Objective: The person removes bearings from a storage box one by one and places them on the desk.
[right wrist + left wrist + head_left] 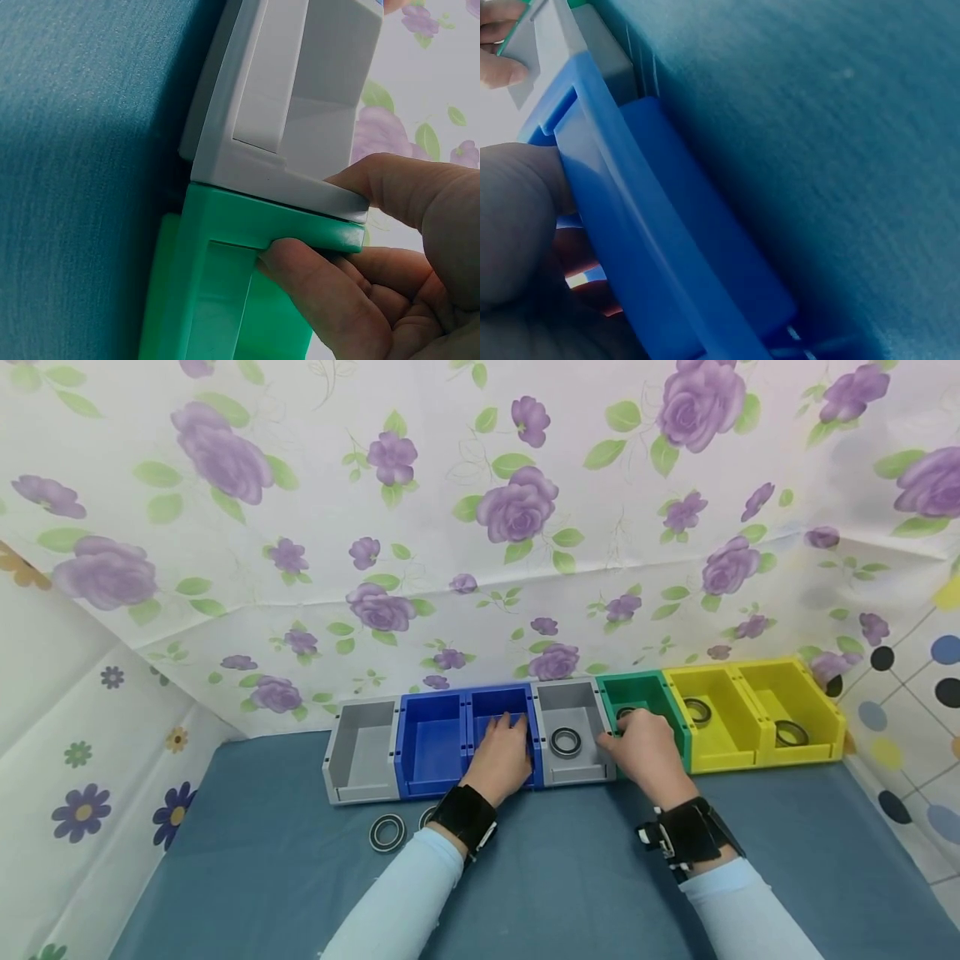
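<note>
My left hand (501, 760) reaches into the right-hand blue bin (483, 702); its thumb lies along the inside of the wall in the left wrist view. Its palm side is hidden, so I cannot tell whether it holds anything. My right hand (647, 752) pinches the adjoining walls of the grey bin (270, 90) and green bin (225, 277), thumb on the grey side and index finger on the green. A bearing (566, 742) lies flat in that grey bin. Another bearing (624, 713) shows partly in the green bin, behind the right hand.
Left in the row are another grey bin (363, 747) and another blue bin (431, 743). Two yellow bins stand at the right, with a bearing (699, 711) and a bearing (792, 733). On the blue-grey cloth (270, 860) lie a bearing (387, 833) and one partly hidden bearing (427, 817).
</note>
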Available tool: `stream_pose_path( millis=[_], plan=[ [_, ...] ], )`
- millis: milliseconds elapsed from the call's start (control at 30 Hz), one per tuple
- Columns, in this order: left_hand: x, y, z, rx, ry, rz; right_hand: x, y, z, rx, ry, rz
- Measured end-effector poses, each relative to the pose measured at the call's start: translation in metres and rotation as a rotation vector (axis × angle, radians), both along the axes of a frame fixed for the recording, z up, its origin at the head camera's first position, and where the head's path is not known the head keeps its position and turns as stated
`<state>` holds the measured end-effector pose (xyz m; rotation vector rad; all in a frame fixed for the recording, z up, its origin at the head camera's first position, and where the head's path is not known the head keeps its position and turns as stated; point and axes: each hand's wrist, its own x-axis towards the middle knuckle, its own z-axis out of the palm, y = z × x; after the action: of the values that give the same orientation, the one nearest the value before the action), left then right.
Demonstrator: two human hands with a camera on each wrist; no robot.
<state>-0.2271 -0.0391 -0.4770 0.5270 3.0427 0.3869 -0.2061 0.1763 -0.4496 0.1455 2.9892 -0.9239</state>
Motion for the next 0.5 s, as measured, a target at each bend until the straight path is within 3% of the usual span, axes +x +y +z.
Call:
stream_pose_path(
  millis=[500],
  plan=[
    [-0.0012,0.0033,0.0005,-0.025,-0.033,0.026,0.0006,0.0001,0.0012,-0.01,0.011,0.003]
  ],
)
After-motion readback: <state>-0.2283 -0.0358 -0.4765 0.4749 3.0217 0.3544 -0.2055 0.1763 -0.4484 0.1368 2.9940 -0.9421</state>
